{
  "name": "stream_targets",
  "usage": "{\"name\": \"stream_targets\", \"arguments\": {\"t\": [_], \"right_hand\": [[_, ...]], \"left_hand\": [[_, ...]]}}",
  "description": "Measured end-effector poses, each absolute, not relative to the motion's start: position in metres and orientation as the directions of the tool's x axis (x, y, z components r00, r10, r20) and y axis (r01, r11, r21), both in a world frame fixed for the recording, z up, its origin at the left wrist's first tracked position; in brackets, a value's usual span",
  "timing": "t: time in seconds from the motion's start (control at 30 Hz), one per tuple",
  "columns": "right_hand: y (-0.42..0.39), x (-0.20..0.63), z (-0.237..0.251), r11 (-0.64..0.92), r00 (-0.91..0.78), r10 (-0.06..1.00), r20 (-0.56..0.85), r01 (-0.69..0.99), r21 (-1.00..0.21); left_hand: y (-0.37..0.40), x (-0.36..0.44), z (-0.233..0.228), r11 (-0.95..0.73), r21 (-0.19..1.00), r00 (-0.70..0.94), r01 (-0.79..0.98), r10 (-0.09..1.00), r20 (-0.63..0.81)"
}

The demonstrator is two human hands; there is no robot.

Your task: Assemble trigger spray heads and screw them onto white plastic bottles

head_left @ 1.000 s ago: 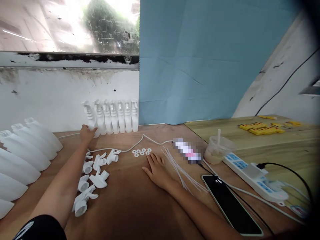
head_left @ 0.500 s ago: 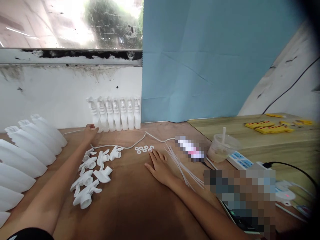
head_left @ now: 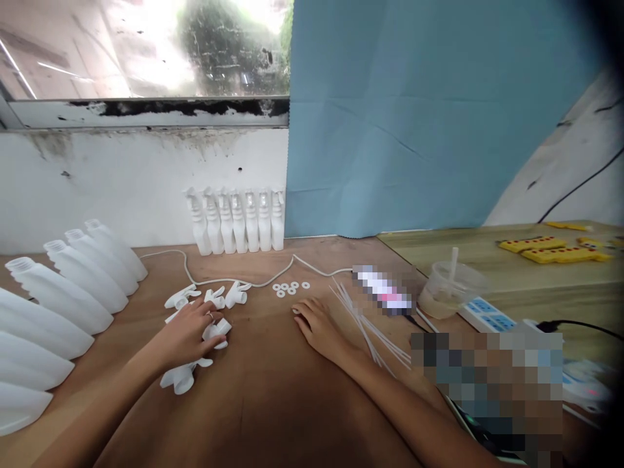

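The left hand [head_left: 188, 335] closes loosely over one spray head [head_left: 214, 331] (the pick-up step, probably). The right hand [head_left: 319, 325] lies open, flat on the tabletop [head_left: 273, 403]; lifting needs a firmer grip.

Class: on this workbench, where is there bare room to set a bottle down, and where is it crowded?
Free: the brown tabletop between the left hand and right hand, toward the near edge. Crowded: loose trigger heads under the left hand, empty bottles at left, washers and dip tubes by the right.
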State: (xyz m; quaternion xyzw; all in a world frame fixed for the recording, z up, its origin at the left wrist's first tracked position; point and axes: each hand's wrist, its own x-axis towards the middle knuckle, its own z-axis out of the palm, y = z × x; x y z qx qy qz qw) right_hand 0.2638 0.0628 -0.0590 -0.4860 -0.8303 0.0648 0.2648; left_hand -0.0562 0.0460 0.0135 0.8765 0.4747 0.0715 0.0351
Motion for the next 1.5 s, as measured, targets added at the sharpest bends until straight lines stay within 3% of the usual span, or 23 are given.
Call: {"name": "stream_targets", "arguments": {"t": [0.37,0.43,0.6,0.7,0.83,0.9,1.03,1.23,1.33,1.5], "right_hand": [[0.061,0.263,-0.06,0.496,-0.356,0.853,0.381,0.781,-0.38],[0.062,0.264,-0.062,0.498,-0.341,0.851,0.398,0.766,-0.408],[0.063,0.267,-0.06,0.538,-0.323,0.828,0.458,0.686,-0.49],[0.058,0.265,-0.054,0.533,-0.274,0.825,0.494,0.667,-0.521],[0.045,0.255,-0.044,0.633,-0.204,0.732,0.65,0.557,-0.537],[0.039,0.249,-0.042,0.731,-0.302,0.646,0.701,0.51,-0.454],[0.034,0.241,-0.041,0.843,-0.53,0.528,0.664,0.421,-0.334],[0.033,0.245,-0.038,0.851,-0.564,0.522,0.64,0.395,-0.347],[0.033,0.245,-0.038,0.84,-0.575,0.537,0.617,0.431,-0.329],[0.036,0.243,-0.037,0.815,-0.576,0.569,0.587,0.491,-0.309]], "left_hand": [[0.039,-0.006,0.004,-0.663,0.233,0.66,0.711,0.744,0.105],[0.039,0.005,-0.005,-0.658,0.328,0.655,0.678,0.743,0.136],[0.035,0.035,-0.031,-0.472,0.776,0.521,0.418,0.824,0.221],[0.03,0.045,-0.045,-0.364,0.879,0.445,0.307,0.872,0.205],[0.027,0.047,-0.051,-0.381,0.866,0.413,0.325,0.881,0.232],[0.027,0.046,-0.05,-0.411,0.851,0.419,0.327,0.87,0.26],[0.026,0.046,-0.048,-0.457,0.828,0.431,0.326,0.851,0.3],[0.023,0.042,-0.049,-0.455,0.79,0.44,0.411,0.858,0.265],[0.023,0.038,-0.047,-0.538,0.676,0.509,0.504,0.817,0.27],[0.025,0.03,-0.036,-0.78,0.385,0.633,0.494,0.626,0.455]]}}
